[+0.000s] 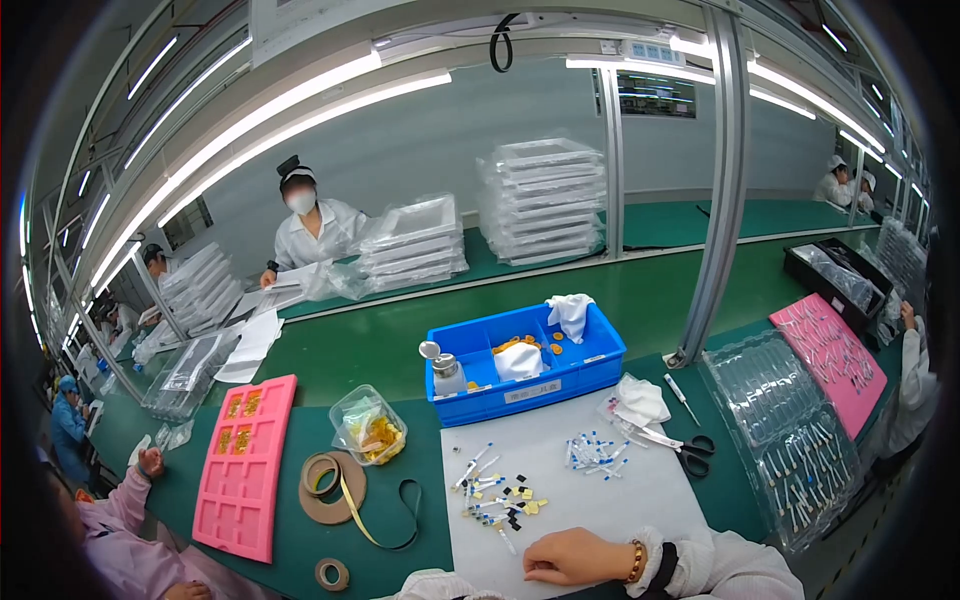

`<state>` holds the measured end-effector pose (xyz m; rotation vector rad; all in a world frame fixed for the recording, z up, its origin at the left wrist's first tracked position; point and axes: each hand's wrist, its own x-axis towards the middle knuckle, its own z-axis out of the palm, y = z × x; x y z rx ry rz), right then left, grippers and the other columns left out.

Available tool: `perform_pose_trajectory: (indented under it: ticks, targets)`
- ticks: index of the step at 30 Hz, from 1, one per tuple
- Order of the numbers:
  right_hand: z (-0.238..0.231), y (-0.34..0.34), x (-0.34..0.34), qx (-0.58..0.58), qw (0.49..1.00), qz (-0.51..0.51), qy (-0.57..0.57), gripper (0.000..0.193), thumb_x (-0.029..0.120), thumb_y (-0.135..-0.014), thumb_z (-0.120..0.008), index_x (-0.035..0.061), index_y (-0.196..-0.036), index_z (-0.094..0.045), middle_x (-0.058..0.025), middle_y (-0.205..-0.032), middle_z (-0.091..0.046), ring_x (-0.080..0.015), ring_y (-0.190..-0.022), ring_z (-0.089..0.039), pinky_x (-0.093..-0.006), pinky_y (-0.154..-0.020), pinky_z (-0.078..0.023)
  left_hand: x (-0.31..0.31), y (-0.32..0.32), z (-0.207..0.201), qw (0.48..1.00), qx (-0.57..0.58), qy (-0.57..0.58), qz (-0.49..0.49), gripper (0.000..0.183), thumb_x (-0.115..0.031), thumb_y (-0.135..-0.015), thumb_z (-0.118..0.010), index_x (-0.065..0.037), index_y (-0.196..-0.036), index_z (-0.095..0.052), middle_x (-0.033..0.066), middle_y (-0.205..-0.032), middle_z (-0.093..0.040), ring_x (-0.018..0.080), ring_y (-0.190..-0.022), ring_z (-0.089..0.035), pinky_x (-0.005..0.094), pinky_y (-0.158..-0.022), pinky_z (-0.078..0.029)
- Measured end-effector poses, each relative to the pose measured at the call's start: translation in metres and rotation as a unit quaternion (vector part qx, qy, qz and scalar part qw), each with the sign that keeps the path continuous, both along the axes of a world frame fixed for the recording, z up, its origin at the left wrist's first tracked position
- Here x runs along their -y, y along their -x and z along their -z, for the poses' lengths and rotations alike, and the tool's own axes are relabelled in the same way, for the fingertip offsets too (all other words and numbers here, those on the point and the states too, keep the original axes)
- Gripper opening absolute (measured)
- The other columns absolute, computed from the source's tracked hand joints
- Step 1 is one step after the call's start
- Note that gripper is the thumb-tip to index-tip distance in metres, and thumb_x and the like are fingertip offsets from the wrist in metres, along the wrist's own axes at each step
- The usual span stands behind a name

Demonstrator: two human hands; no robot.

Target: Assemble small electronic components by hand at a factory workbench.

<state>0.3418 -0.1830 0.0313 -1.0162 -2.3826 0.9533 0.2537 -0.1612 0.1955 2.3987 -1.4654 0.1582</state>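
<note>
My right hand rests over the front of a white paper sheet, back up, its fingers bent down and closed. Whatever lies under the fingers, if anything, is hidden. A beaded bracelet and a dark band circle its wrist. Just beyond it lies a loose pile of small white tubes with blue ends, mixed with little black and pale yellow square pieces. A second pile of blue-and-white tubes lies farther right. Of my left arm only a white sleeve shows at the lower edge; that hand is out of view.
A blue divided bin holds a pump bottle, cloths and orange pieces. Scissors, a white pen-like tool and clear trays stand right. Left are tape rolls, a clear tub, a pink tray and a co-worker's hand.
</note>
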Motion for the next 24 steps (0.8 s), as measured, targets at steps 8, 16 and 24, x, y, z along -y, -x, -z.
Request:
perform_pose_trajectory:
  ticks: [8,16,24]
  targets:
    - [0.001,0.002,0.000,0.000,1.000,0.003,0.005,0.019,0.034,-0.098,-0.064,0.0152,-0.097,-0.067,-0.0013,-0.079,-0.064,-0.0214,-0.078,-0.065,-0.0342,-0.065,-0.050,-0.002,0.007,-0.002,1.000,-0.019,-0.003,-0.017,0.035,-0.028,-0.102,-0.054,0.003,-0.118,-0.060,0.0208,-0.109,-0.065,0.0346,-0.099,-0.065,0.0434,-0.084,-0.048]
    - [0.006,-0.001,0.000,0.007,1.000,0.013,0.027,0.018,0.033,-0.097,-0.066,0.0149,-0.096,-0.067,-0.0013,-0.078,-0.065,-0.0204,-0.077,-0.065,-0.0334,-0.066,-0.050,-0.008,0.020,0.001,0.998,-0.059,0.000,-0.034,0.034,-0.028,-0.102,-0.054,0.003,-0.117,-0.060,0.0205,-0.108,-0.065,0.0343,-0.098,-0.065,0.0432,-0.083,-0.049]
    - [0.007,-0.001,-0.002,-0.008,1.000,0.002,0.025,0.019,0.033,-0.099,-0.062,0.0138,-0.095,-0.064,-0.0030,-0.079,-0.064,-0.0233,-0.079,-0.064,-0.0367,-0.066,-0.049,-0.009,0.018,0.003,0.996,-0.083,0.008,-0.035,0.034,-0.027,-0.102,-0.054,0.002,-0.117,-0.060,0.0202,-0.107,-0.066,0.0341,-0.097,-0.065,0.0430,-0.082,-0.049]
